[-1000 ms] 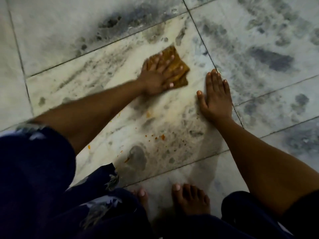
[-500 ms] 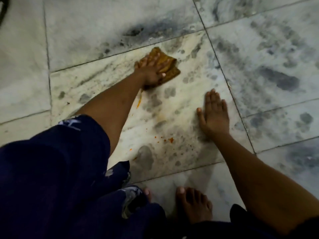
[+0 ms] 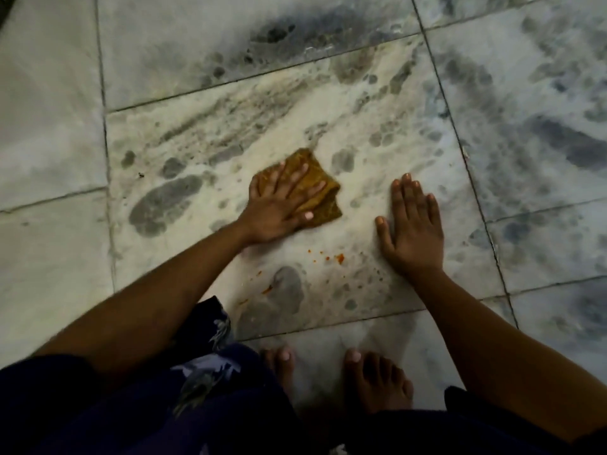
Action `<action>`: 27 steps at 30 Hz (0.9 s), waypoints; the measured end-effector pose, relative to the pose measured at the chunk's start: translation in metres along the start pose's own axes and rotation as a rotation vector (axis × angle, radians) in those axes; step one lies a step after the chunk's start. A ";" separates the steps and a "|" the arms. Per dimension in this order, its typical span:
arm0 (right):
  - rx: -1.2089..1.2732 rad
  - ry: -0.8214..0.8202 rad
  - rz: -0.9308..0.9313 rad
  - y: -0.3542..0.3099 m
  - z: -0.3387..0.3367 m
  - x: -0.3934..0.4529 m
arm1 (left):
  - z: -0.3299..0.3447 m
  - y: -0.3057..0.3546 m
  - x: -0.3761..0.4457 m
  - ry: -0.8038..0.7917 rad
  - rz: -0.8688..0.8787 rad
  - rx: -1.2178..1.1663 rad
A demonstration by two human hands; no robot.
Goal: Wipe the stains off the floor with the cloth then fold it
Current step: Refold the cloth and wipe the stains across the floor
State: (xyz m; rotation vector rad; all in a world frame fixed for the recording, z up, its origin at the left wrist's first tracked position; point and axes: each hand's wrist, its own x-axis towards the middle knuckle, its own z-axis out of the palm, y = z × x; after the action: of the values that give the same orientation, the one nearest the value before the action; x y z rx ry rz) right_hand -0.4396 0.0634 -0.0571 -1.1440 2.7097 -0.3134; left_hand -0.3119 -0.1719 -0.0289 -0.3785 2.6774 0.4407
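Cloth (image 3: 317, 188), bunched and ochre, lies on the marble floor (image 3: 361, 126) under the left hand (image 3: 279, 205), fingers spread flat, pressing. Wiping is under way, it seems; orange stains (image 3: 338, 257) just behind that hand need a pull-back stroke. Right hand (image 3: 412, 226), flat and fingers together, braces beside, limiting sweep; open tile lies ahead and leftward.

No text, label, brand, number or sign can be read anywhere on the floor (image 3: 361, 142) or around it, nor on the cloth (image 3: 315, 188) lying there.
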 end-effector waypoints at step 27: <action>0.044 0.011 -0.022 0.001 -0.003 0.000 | -0.041 -0.074 0.032 0.108 -0.307 -0.013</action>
State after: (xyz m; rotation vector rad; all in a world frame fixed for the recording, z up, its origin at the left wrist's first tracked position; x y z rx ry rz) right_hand -0.4407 0.0644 -0.0547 -1.1636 2.6875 -0.3822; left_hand -0.3307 -0.2603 -0.0248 -0.8236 2.6552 0.3519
